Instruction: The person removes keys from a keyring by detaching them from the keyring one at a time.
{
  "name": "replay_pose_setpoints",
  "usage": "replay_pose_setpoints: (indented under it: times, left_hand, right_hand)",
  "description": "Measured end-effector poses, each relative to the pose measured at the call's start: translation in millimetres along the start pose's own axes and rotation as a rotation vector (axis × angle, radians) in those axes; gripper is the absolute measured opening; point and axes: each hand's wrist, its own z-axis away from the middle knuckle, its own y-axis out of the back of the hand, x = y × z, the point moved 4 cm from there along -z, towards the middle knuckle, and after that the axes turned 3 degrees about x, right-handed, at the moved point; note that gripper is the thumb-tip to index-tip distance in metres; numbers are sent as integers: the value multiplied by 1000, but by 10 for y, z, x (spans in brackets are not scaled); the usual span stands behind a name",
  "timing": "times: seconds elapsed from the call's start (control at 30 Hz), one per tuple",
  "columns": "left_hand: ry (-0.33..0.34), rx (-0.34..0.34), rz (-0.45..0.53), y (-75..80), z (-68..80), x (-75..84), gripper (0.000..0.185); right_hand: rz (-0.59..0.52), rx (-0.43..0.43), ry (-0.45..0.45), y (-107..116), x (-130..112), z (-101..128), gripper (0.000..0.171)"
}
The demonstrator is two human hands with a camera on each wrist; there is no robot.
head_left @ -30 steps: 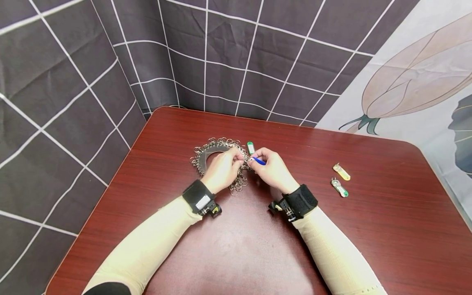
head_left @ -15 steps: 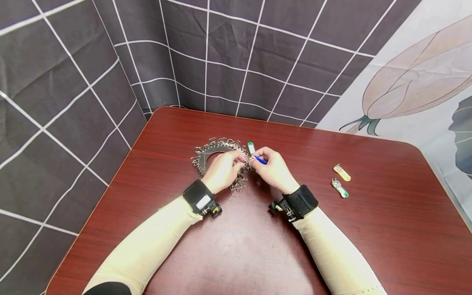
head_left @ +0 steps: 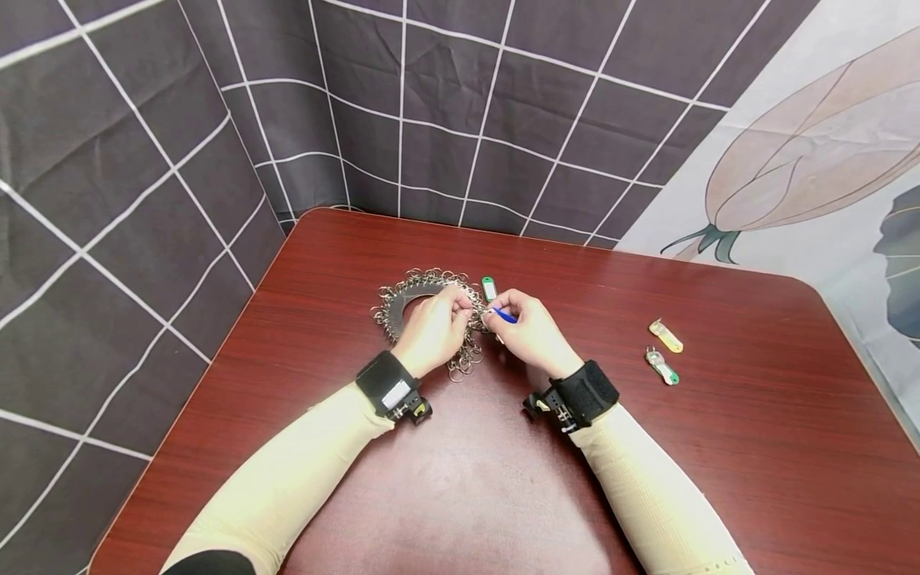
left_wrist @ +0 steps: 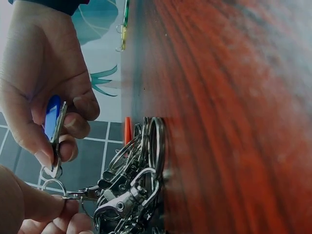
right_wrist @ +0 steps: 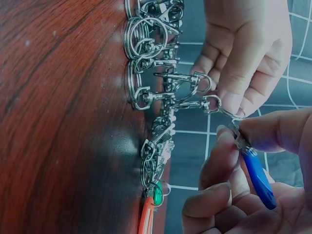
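Wrist views alone show left fingers (right_wrist: 229,100) pinching a clasp ring (right_wrist: 229,113), right fingers (left_wrist: 34,146) gripping a blue tag (left_wrist: 51,117).

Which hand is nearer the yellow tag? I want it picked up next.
Right. The right hand is left of the yellow tag; the left hand is farther left, at the pile of rings.
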Motion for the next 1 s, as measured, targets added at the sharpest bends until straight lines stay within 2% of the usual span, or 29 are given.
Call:
replay_pose_setpoints:
  times: [0.2,0.5,0.77,1.0]
  left_hand:
    - [15,11,-8,19,6,3,9]
    - [5,-48,23,16,-1,41,6]
    - [5,-75,32,-7,-6,37,5]
    - [-1,-93,80,-21,-5,41,7]
  right_hand:
    - [-4,-21,1,-12,3,-3,9]
    - [49,34,27,17,-5,-8,9]
    - [40,51,16,28,4,-12,10]
    - [24,61,0,36,-1,-4,10]
